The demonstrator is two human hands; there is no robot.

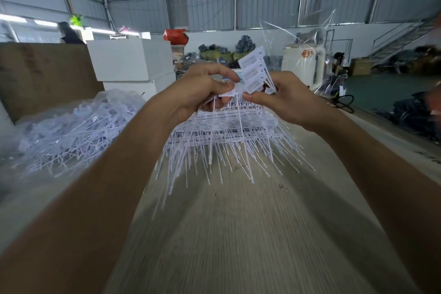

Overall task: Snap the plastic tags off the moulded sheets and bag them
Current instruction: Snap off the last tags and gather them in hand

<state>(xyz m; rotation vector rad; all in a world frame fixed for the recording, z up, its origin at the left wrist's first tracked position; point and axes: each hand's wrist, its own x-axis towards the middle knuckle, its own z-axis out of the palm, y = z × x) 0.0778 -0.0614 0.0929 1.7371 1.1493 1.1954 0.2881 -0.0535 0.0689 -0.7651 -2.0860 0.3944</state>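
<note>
Both hands' grip, left hand (200, 89) and right hand (284, 99), pinches the fanned tags (254, 71) between them.

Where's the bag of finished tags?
In the head view, the clear bag sits on the table's left side, left of the person's left hand.

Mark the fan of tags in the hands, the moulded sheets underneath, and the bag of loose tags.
fan of tags (253, 69), head view, on a flat tag face.
moulded sheets (226, 131), head view, on the stack's middle.
bag of loose tags (71, 131), head view, on the heap inside.
</note>
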